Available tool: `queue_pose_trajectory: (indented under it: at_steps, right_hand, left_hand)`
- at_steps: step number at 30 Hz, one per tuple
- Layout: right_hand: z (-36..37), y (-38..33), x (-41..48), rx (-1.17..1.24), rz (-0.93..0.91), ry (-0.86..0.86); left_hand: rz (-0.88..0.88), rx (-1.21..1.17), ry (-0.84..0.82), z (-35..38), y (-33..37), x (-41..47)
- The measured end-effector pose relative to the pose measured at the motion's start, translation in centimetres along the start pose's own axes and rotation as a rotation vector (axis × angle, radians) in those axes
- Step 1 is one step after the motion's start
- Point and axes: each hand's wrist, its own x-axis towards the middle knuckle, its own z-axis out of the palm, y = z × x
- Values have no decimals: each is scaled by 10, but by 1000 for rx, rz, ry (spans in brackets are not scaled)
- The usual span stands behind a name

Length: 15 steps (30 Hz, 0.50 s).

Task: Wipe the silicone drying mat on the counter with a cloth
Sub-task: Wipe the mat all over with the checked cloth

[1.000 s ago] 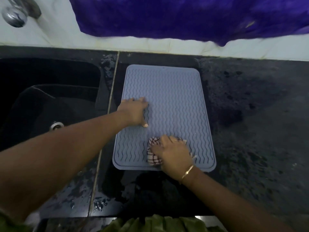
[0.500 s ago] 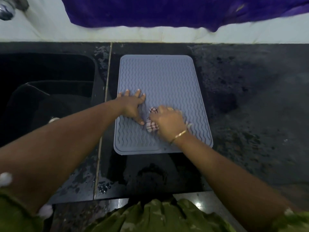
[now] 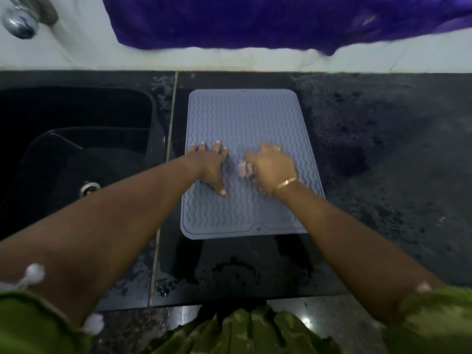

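Note:
A grey silicone drying mat (image 3: 245, 118) with wavy ridges lies flat on the black counter (image 3: 383, 175). My left hand (image 3: 210, 166) rests flat on the mat's left side, fingers spread, holding nothing. My right hand (image 3: 272, 168) is in the middle of the mat, blurred by motion, closed over a bunched checked cloth (image 3: 245, 169). Only a small pale part of the cloth shows at the hand's left edge; the rest is hidden under the palm.
A black sink (image 3: 76, 149) with a metal drain (image 3: 89, 188) lies left of the mat. A chrome tap (image 3: 20, 24) is at the top left. A purple cloth (image 3: 281, 21) hangs on the white wall behind. The counter is wet around the mat.
My right hand has slid the cloth from the mat's near edge up to its middle. My left hand has stayed pressed on the mat's left side.

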Motion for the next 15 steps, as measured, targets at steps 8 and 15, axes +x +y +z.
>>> queue_pose_trajectory:
  at_steps: [8,15]
  right_hand:
    - [6,-28,-33,-30,-88,-61]
    - [-4,-15,-74,388,-71,-319]
  left_hand:
    - [-11,43,16,-1,-1,-2]
    - [-9,65,-2,-4,0,-3]
